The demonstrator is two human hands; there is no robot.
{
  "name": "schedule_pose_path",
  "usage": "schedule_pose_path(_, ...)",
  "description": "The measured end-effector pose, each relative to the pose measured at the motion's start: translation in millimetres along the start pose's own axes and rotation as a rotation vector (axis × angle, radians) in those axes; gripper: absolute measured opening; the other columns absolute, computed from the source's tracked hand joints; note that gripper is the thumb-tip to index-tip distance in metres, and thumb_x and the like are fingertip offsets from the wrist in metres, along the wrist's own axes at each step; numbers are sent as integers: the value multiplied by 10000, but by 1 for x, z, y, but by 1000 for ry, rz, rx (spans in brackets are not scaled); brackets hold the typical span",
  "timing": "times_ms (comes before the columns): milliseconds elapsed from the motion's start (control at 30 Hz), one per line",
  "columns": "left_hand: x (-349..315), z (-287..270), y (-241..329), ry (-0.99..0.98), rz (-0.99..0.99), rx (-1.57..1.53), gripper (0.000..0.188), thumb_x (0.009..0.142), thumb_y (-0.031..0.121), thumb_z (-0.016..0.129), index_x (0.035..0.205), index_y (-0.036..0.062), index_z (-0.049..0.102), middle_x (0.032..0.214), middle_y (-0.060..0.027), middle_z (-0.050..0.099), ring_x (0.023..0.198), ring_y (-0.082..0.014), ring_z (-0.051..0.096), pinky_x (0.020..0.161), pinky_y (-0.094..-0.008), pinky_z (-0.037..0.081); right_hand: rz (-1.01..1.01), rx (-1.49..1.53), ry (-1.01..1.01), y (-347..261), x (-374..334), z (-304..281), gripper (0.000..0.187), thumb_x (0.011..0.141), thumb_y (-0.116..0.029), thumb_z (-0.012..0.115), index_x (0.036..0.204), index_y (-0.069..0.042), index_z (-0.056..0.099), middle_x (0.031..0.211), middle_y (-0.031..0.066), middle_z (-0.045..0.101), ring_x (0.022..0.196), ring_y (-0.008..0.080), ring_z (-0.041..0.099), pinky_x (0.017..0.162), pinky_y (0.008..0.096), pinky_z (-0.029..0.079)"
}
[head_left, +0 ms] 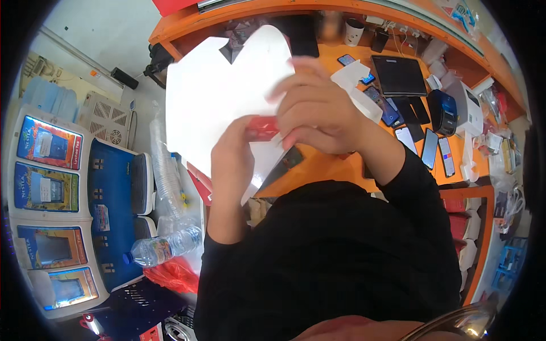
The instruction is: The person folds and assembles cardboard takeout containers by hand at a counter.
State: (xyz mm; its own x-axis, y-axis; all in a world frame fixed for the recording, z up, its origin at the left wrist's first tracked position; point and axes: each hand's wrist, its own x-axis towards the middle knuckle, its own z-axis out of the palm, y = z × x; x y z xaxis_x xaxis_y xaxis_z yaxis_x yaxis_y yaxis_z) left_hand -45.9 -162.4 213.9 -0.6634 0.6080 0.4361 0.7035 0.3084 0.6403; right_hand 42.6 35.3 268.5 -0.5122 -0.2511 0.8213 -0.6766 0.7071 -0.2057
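Note:
A large white cardboard piece (222,96) with cut, curved flaps stands in front of me, shiny along its lower fold. My left hand (233,153) is closed at its near side, on a small glossy red piece (263,128). From the right, my right hand (318,116) reaches in with curled fingers. Its thumb and forefinger close at the red piece's right end, and its upper fingers are blurred by motion. Whether the red piece is joined to the cardboard I cannot tell, as both hands cover its ends.
On the orange desk (324,170) lie several phones (430,149), a black tablet (399,75) and a blue-black device (442,112) beside a white printer (466,108). A paper cup (354,32) stands at the back. To the left are a drink dispenser (116,199), stacked plastic cups (165,165) and a water bottle (165,247).

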Motion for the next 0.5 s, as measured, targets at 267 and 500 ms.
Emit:
schedule_pose_path(267, 2, -3, 17, -1, 43, 19, 437, 854, -10, 613, 1259, 148, 564, 875, -96, 704, 863, -305, 577, 820, -395, 454, 232, -93, 80, 5, -8, 23, 104, 735, -104, 772, 794, -150, 701, 856, 12, 552, 802, 204, 547, 702, 364, 417)
schedule_pose_path(500, 6, -15, 20, -129, 129, -6, 526, 848, -9, 626, 1336, 111, 470, 876, -110, 698, 870, -337, 584, 825, -414, 448, 242, 106, -97, 2, -11, 20, 145, 683, -33, 785, 779, -121, 721, 852, 32, 500, 823, 192, 538, 691, 299, 444)
